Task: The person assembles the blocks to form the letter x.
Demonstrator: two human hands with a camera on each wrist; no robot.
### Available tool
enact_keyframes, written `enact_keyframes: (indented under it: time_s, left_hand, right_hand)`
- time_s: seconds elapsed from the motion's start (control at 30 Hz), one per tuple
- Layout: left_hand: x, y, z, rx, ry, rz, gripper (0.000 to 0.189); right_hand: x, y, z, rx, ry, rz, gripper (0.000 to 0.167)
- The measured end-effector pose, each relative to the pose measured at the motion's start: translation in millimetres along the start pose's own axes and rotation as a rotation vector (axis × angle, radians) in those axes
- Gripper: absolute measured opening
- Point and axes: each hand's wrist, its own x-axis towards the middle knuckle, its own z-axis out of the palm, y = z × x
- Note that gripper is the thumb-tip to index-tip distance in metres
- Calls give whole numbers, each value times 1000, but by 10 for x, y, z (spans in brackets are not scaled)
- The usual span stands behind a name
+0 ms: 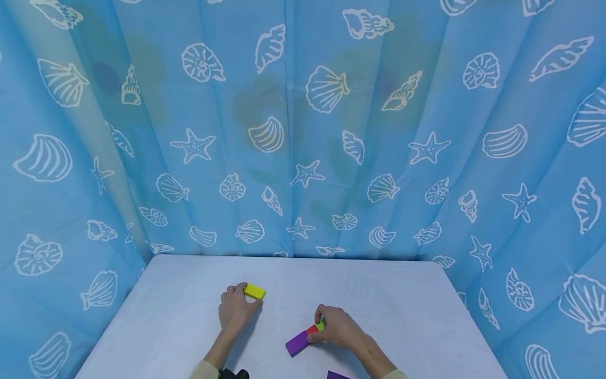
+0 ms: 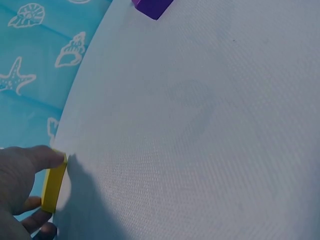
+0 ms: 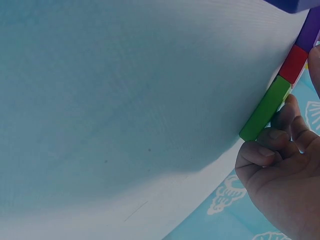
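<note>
My left hand (image 1: pixel 235 309) is at the back left of the white table, holding a yellow block (image 1: pixel 254 291) by its ends between thumb and fingers. The left wrist view shows the same yellow block (image 2: pixel 54 185) on edge in that grip. Toward the front, a purple block (image 1: pixel 297 343), a red block (image 1: pixel 312 329) and a green block (image 1: pixel 320 326) lie end to end in a slanting row. My right hand (image 1: pixel 342 329) grips around the green end, its curled fingers against the green block (image 3: pixel 266 111) and its thumb near the red block (image 3: pixel 293 64). The palm partly hides the row from above.
Another purple block (image 1: pixel 337 375) lies at the front edge of the head view, partly cut off. A dark rounded object (image 1: pixel 234 374) shows beside the left sleeve. A blue shell-patterned curtain (image 1: pixel 293 131) hangs behind and beside the white table (image 1: pixel 379 295).
</note>
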Motion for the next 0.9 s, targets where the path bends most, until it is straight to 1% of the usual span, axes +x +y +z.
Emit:
enact_keyframes:
  time_s: [0.23,0.47,0.63,0.8,0.9]
  left_hand:
    - [-14,-18,-19,-6,-10,6,68]
    - [0,-34,1,-7,-7,15,67]
    - [1,-36,-20,18,-36,53,67]
    - [10,-34,-67,61,-58,109,60]
    - [33,-49,-83,76,-65,130,54]
  right_hand:
    - [-7,-3,8,2,-11,12,41]
    - [-16,2,-4,5,-12,0,41]
    - [-21,-7,-14,5,-6,-3,41]
    - [-16,-10,-8,10,-1,8,41]
    - [-9,-10,-3,9,1,10,41]
